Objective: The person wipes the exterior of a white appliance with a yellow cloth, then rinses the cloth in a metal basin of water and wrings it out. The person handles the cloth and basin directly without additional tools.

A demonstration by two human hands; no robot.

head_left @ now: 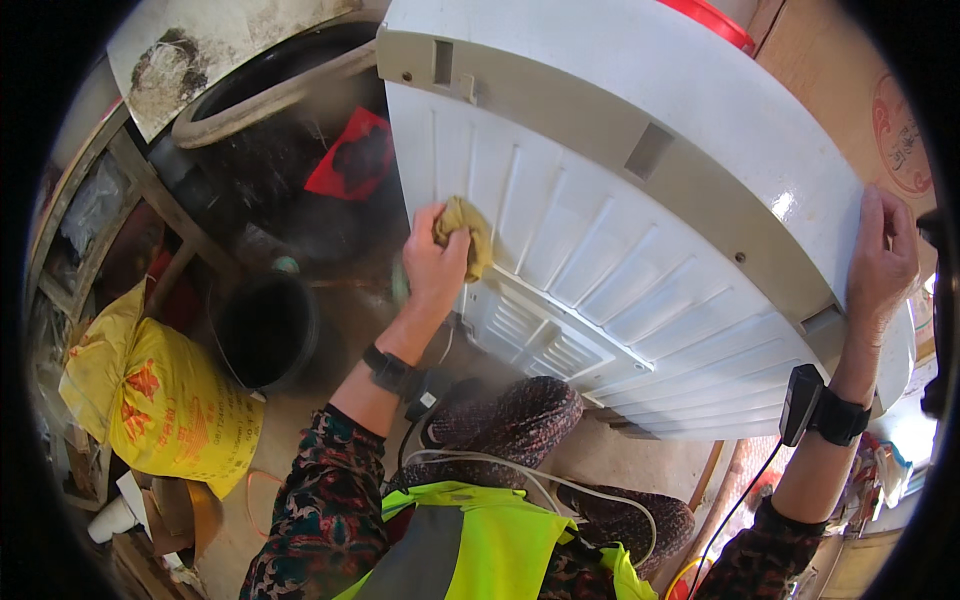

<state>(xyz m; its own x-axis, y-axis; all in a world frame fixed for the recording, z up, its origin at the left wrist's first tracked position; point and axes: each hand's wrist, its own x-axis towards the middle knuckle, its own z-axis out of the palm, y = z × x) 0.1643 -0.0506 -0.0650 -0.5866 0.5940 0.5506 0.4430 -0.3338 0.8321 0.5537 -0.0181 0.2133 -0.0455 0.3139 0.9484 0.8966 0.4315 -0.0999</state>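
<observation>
My left hand (433, 268) is closed on a crumpled yellow cloth (466, 236). The cloth presses against the left edge of a large white appliance (592, 242), possibly a washing machine. Its ribbed panel faces me, with vent slots (545, 335) low down and a grey-beige band (590, 125) under the white top. At the right end, my right hand (882, 245) grips the appliance's top edge with curled fingers. The undersides of those fingers are hidden. Both wrists wear black straps.
A large dark tub (270, 110) and a black bucket (268, 330) stand at the left. Beside them lies a full yellow sack (175, 400). A pale cord (520, 465) runs across my legs. Wooden slats (160, 195) line the far left.
</observation>
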